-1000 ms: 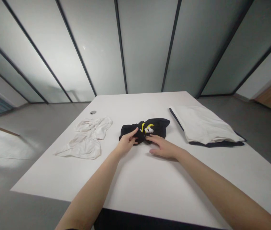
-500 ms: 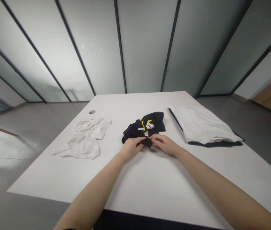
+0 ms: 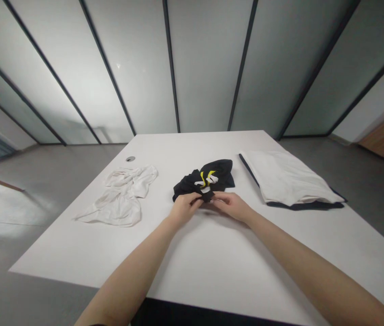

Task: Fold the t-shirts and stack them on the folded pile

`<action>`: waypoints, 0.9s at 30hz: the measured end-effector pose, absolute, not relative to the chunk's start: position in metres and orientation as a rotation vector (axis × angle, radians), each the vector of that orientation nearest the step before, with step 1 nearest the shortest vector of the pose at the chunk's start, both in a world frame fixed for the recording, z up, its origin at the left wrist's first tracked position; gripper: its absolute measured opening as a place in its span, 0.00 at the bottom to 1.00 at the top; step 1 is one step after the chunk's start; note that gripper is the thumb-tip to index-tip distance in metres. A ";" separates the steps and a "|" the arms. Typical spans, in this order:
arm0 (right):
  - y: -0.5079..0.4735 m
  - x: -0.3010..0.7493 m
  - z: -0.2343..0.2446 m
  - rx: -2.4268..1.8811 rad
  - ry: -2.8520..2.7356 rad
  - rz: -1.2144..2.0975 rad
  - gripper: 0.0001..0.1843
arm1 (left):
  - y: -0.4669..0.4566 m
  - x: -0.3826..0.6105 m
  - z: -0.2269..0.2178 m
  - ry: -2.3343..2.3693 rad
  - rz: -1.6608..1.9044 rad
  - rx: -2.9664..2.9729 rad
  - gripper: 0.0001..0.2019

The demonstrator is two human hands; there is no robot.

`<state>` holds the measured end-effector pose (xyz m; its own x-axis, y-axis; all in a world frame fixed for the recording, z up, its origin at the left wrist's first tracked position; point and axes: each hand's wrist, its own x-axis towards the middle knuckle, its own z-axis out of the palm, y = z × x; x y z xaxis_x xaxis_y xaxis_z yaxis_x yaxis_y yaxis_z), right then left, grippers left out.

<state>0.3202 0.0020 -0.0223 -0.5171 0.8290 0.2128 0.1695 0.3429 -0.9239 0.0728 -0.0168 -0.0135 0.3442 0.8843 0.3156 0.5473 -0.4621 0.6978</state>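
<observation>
A crumpled black garment with a yellow and white print lies in the middle of the white table. My left hand pinches its near edge, fingers closed on the black cloth. My right hand meets it from the right and also pinches the same edge. Both hands are close together, just in front of the garment.
A crumpled white garment lies to the left. A folded stack, white cloth over dark, sits at the right. A round cable hole is near the table's far left. Frosted glass panels stand behind the table.
My right hand went from lying flat on the table to pinching the garment's edge beside my left hand. The black garment has bunched up and shifted slightly.
</observation>
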 end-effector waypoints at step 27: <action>0.012 0.332 -0.026 -1.164 -2.069 0.736 0.09 | -0.001 0.053 -0.018 1.613 1.438 1.924 0.13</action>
<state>0.3323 0.0123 -0.0262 -0.3992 0.8795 0.2591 0.5184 0.4496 -0.7274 0.0531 -0.0011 -0.0175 -0.0988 0.8521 0.5139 0.6080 -0.3572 0.7091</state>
